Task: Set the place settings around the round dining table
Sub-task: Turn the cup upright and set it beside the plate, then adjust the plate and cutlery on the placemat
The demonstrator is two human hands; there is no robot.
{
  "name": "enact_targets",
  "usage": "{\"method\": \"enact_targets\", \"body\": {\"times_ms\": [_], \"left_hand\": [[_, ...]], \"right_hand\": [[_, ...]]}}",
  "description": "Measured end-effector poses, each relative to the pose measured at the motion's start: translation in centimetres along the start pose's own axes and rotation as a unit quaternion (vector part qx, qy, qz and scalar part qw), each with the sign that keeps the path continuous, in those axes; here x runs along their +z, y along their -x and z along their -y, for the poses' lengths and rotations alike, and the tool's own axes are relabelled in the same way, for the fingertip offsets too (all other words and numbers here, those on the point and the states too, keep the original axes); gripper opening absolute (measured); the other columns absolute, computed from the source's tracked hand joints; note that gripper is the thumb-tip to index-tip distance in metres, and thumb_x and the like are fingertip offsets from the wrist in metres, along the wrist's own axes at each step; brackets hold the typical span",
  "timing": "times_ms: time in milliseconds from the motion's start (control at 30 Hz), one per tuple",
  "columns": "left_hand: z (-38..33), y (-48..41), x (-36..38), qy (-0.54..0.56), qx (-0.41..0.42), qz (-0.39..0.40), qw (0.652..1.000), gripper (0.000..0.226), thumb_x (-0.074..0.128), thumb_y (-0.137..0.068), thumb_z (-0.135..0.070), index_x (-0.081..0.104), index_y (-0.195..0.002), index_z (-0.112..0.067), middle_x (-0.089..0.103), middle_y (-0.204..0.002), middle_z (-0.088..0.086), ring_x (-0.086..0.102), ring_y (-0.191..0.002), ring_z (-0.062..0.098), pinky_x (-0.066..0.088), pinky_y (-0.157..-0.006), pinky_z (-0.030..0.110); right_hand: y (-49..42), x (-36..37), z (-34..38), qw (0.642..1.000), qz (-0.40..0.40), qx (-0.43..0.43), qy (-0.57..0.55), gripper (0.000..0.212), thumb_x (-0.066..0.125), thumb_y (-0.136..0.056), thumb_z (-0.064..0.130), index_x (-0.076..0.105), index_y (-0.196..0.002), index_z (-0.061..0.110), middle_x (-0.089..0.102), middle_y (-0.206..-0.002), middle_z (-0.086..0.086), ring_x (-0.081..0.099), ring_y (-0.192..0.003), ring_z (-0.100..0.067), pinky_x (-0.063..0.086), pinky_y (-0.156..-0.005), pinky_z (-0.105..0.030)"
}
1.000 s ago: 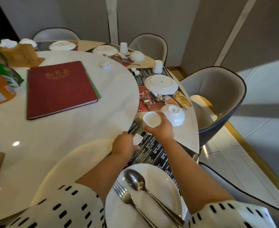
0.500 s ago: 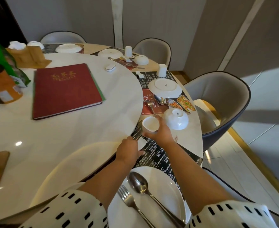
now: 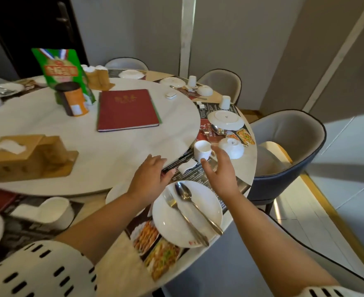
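The right hand [image 3: 219,170] has let go of the white cup [image 3: 202,150] it carried a second ago. Its fingers are now spread and relaxed just beside the cup, and whether a fingertip still brushes it cannot be told. The left hand [image 3: 150,175] has come off the chopstick rest [image 3: 187,166] and lies loose, fingers over the rim of the turntable [image 3: 112,151]. Both pieces are down, so this setting looks close to complete.

Beyond the dinner plate [image 3: 170,228], the rest lies on the printed placemat [image 3: 195,177] between the two hands, and the cup stands upright just past it. A fork [image 3: 185,219] and spoon [image 3: 200,211] lie across the plate itself.
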State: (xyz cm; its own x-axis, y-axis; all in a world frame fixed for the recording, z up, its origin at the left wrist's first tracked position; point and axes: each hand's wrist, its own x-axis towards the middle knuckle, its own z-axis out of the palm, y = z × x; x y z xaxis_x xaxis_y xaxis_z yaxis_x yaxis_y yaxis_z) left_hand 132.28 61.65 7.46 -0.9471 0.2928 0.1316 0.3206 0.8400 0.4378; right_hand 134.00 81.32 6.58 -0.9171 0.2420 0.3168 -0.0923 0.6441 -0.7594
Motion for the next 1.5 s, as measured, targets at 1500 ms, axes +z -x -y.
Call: {"method": "enact_targets", "body": {"times_ms": [1500], "left_hand": [[-38.1,16.8,15.1,-0.084,0.070,0.147,0.983,0.068,0.020,-0.093,-0.060,0.011,-0.150,-0.026,-0.004,-0.160,-0.001,-0.010,-0.147,0.020,-0.001,-0.117,0.054]], "right_hand": [[23.1,-37.9,-17.2,0.933,0.154,0.053,0.321,0.067,0.044,-0.094,0.048,0.015,-0.150,0.026,0.011,-0.159,0.001,0.000,-0.147,-0.021,0.003,-0.117,-0.046]]}}
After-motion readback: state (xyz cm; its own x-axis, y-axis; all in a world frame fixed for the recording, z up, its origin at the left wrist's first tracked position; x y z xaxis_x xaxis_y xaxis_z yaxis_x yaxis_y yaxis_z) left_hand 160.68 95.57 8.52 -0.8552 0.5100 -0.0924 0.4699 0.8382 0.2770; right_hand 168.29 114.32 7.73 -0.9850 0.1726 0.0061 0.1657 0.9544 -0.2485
